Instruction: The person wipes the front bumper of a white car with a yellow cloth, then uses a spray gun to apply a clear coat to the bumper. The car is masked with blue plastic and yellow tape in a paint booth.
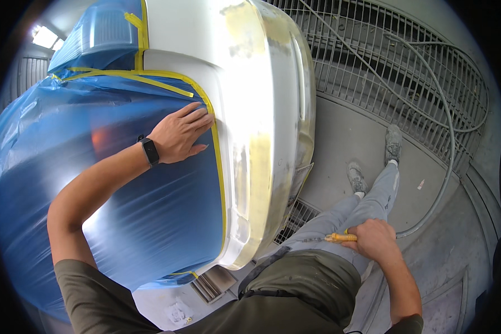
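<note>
My left hand (185, 132) lies with fingers outstretched on the blue masking film (150, 222), its fingertips at the yellow masking tape (217, 161) along the film's edge. The tape borders a white car body panel and bumper (250, 100), which has yellowish sanded patches. Low on the right, my right hand (374, 239) is closed round an orange-yellow air blow gun (339, 237), whose thin nozzle points left in front of my legs. A grey hose (448, 145) runs from behind that hand. The fingers on the gun's handle are partly hidden.
Floor grating (362, 50) lies at the far right, with the hose looped over it. My shoes (393, 142) stand on the grey floor beside the bumper. Another strip of yellow tape (139, 80) crosses the film. Crumpled clear plastic (178, 312) sits on the floor at the bottom.
</note>
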Available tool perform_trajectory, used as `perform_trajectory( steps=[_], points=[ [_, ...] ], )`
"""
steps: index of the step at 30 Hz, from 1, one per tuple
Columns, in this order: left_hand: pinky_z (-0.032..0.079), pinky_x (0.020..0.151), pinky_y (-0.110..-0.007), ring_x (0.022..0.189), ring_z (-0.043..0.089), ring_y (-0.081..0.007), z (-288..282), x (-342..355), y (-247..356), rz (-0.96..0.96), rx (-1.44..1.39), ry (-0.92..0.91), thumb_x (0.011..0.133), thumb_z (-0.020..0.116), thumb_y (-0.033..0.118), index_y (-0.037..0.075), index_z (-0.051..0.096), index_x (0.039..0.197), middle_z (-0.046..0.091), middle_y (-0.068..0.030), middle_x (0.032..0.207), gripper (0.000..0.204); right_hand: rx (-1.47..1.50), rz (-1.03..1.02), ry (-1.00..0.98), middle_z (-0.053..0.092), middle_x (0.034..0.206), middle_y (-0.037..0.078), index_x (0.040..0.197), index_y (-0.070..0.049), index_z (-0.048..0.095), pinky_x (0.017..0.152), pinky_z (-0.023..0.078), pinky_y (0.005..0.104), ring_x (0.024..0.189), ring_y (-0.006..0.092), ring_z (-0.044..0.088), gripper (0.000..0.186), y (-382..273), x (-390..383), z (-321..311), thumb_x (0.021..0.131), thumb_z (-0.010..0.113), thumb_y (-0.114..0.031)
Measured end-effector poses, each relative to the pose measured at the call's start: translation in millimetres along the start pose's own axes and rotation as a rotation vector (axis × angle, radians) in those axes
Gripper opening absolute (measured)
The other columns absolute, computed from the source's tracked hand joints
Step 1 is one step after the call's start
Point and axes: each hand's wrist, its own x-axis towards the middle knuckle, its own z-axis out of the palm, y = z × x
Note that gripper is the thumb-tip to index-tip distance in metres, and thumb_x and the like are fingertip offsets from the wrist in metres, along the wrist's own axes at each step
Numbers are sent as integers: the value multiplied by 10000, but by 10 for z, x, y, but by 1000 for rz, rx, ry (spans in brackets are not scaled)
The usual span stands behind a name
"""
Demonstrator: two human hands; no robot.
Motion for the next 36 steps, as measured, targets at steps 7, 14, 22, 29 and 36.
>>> perform_trajectory(
  steps=[7, 14, 22, 29, 36],
  points=[
    [223, 1332, -419, 1479, 421, -260, 346, -88, 325, 61, 103, 92, 1048, 581, 423, -9, 560, 1474, 556, -123, 1522, 607, 36, 21, 96, 748, 810, 116, 1012, -195, 823, 718, 578, 486, 805, 355, 734, 335, 3, -45, -113, 903, 770, -507],
    [508, 1128, -450, 1289, 606, -351, -195, 63, 1740, 159, -876, 381, 977, 715, 378, -6, 534, 1505, 579, -213, 1446, 677, 224, -110, 390, 742, 830, 89, 987, -167, 795, 681, 566, 475, 759, 353, 718, 290, -71, -156, -235, 884, 813, -438],
    [484, 592, -398, 657, 572, -286, -375, 453, 2410, 388, -1003, 759, 971, 752, 313, 107, 560, 797, 536, -58, 702, 331, 676, -160, -251, 746, 949, 107, 1227, -110, 651, 730, 570, 443, 844, 296, 745, 385, 21, -411, -360, 999, 726, -410],
    [252, 1295, -547, 1587, 271, -471, 35, 777, 1703, -301, -941, 746, 1069, 530, 432, -3, 316, 1645, 243, -282, 1730, 753, 756, 141, -94, 746, 968, 193, 1382, -93, 521, 846, 541, 473, 1015, 392, 718, 452, 338, -525, -646, 1048, 665, -361],
    [133, 1327, -523, 1608, 163, -506, 559, 1609, 956, -849, -759, 906, 1078, 513, 313, -145, 166, 1634, 182, -378, 1705, 799, 437, 220, 203, 704, 914, 252, 1371, -132, 531, 833, 508, 566, 917, 500, 647, 407, 268, -790, -1238, 1048, 657, -345]
  ],
)
